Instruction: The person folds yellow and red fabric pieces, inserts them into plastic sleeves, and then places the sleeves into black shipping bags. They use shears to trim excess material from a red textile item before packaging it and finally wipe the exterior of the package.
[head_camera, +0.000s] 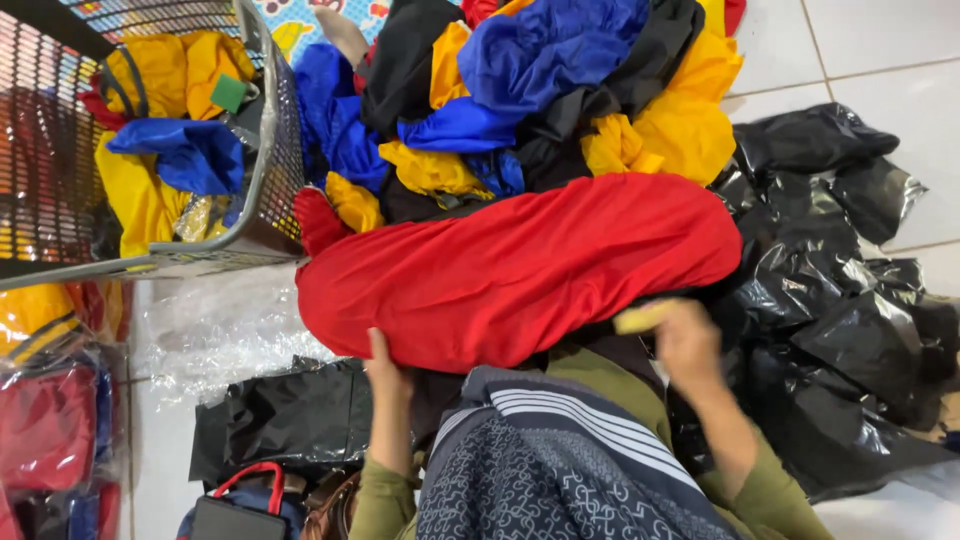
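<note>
Two hands: left hand (385, 372), right hand (685, 340). One large red cloth (520, 265). One wire basket (265, 150). One small yellow piece (640, 318). One red-handled bag (245, 500). Piled garments: uncountable.

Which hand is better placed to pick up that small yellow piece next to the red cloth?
Right. The right hand already touches the small yellow piece; the left hand grips the red cloth edge.

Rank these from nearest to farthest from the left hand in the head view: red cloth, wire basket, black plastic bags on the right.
1. red cloth: the left hand touches its lower edge.
2. wire basket: up and to the left, on the floor.
3. black plastic bags: far right, beyond the right hand.
</note>
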